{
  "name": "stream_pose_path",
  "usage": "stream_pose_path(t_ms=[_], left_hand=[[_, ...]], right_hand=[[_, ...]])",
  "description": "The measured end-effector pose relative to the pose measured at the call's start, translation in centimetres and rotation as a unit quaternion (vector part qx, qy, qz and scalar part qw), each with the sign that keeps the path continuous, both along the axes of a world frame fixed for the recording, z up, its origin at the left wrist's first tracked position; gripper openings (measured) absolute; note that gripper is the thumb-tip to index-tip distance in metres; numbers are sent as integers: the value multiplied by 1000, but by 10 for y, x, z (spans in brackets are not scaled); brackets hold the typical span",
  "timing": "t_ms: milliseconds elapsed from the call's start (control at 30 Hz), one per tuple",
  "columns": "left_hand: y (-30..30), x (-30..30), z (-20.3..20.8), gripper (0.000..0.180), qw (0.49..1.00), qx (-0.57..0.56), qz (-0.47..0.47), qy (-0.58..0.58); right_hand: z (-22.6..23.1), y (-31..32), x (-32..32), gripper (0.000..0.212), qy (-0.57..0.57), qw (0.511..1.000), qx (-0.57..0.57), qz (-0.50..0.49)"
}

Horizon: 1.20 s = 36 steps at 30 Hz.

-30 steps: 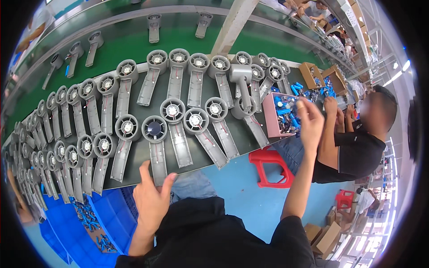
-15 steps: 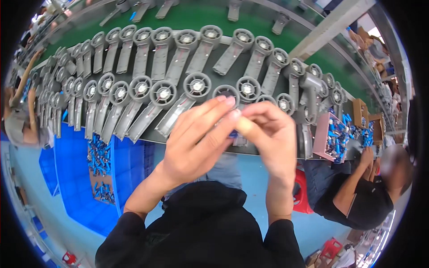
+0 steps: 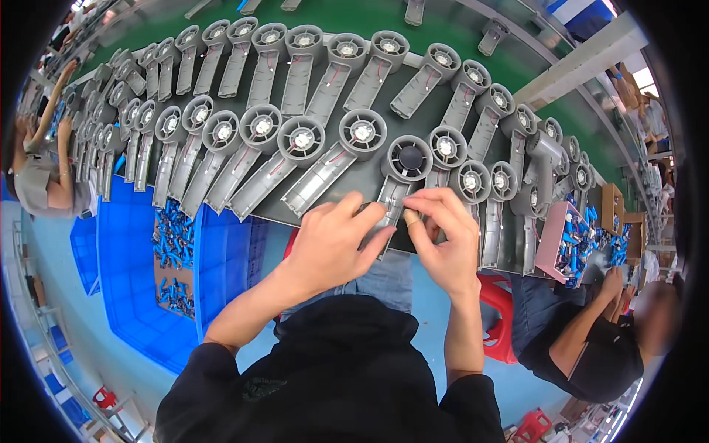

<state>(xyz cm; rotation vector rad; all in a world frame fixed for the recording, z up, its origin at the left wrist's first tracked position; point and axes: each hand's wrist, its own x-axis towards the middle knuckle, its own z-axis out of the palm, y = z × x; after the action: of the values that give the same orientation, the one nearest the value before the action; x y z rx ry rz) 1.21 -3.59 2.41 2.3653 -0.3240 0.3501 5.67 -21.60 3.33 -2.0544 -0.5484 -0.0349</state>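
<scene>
Right in front of me, a grey handheld-fan housing (image 3: 392, 190) lies on the bench, its round ring away from me and its open handle toward me. Its hub is dark, while those of the surrounding housings show white centres. My left hand (image 3: 332, 242) is curled at the left side of the handle, thumb and forefinger closed about its lower part. At the handle's right edge, my right hand (image 3: 449, 242) pinches with thumb and forefinger. Whatever lies between those fingertips is too small or hidden to name. The fingers cover part of the handle's inside.
Rows of similar grey housings (image 3: 301, 140) cover the dark bench, with a green surface (image 3: 159, 46) behind. Left below stands a blue bin (image 3: 133, 255) near blue wired parts (image 3: 173, 240). At right are a pink box (image 3: 552, 240) of blue parts, a red stool (image 3: 500, 325) and a seated co-worker (image 3: 598, 332).
My hands have come down and apart, from close together over the housing to its handle. The dark hub and handle now show. A blue bit glimpsed between the hands is out of sight. The view has shifted.
</scene>
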Motion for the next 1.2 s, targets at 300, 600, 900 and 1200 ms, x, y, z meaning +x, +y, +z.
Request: stream_pose_path(t_ms=[300,600,900,1200], left_hand=[[-2,7,-10,13,973,-212,54,75],[-2,2,-19,34,953,-299,54,21],[0,-1,-33,33,948,-312,24,61],[8,7,-40,32,917,-394,-47,45]], right_hand=[[-22,17,4,17,-65,998,18,21],[-22,22,4,12,-16,998,57,-22],[-23,26,4,11,-14,996,71,-60],[-17,21,8,9,3,997,55,-52]])
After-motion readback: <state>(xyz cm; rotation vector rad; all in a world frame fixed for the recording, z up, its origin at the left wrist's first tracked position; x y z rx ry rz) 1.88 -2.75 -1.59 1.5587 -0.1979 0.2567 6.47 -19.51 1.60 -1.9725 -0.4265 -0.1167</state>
